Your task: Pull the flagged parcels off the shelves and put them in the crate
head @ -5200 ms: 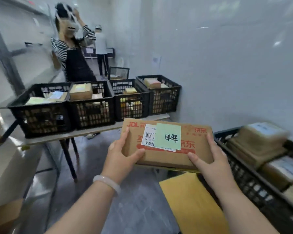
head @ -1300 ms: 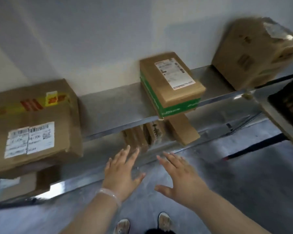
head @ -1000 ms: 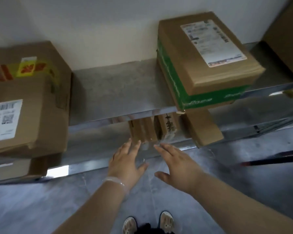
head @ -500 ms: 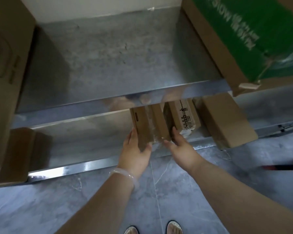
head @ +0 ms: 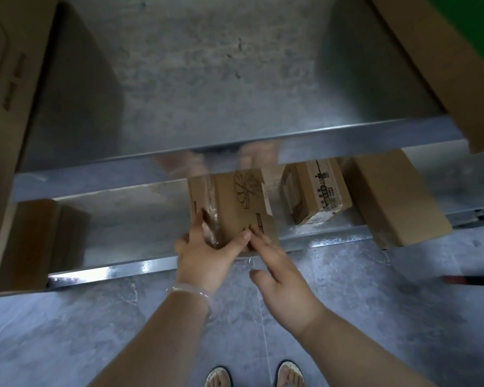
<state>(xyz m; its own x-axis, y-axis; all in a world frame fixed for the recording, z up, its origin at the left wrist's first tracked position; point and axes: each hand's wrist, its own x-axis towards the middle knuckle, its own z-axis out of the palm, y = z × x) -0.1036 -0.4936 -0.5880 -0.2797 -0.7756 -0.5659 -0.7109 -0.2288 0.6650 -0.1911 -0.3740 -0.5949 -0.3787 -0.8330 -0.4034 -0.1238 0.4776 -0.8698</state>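
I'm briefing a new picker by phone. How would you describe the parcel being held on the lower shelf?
Find the lower metal shelf, just above the floor. Near its middle, the left hand grips the flower-print box. It alone bears a line-drawn flower; the labelled box beside it shows printed text, the plain box beyond nothing.

The small parcel (head: 235,208) was brown cardboard with a black line-drawn flower. The large box (head: 458,93) was tan with a green face, the shelf (head: 207,79) mottled silver-grey. The floor (head: 67,331) was grey, veined like marble.
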